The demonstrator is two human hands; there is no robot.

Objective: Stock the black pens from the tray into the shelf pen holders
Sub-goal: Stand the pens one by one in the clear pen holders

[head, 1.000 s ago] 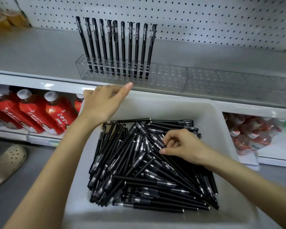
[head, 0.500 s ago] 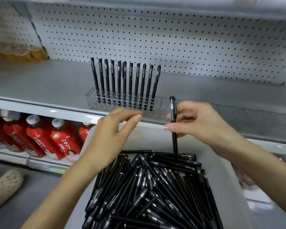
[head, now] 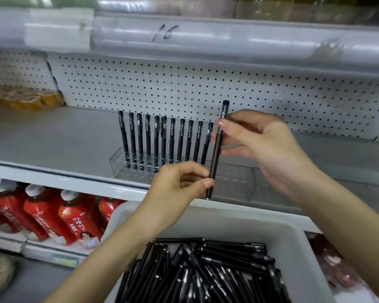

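Eleven slim black pens (head: 155,141) stand upright in a row in the clear perforated plastic holder (head: 118,166) near the grey metal shelf's (head: 53,138) front edge. You hold one more matte black pen (head: 216,154) nearly upright at the row's right end. Your right hand (head: 260,145) pinches its capped top, and your left hand (head: 179,182) pinches its lower end. Below, the white rectangular plastic tray (head: 293,230) holds a loose heap of glossy black pens (head: 206,272).

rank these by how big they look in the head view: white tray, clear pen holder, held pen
1. white tray, though it is nearest and cropped by the frame
2. clear pen holder
3. held pen
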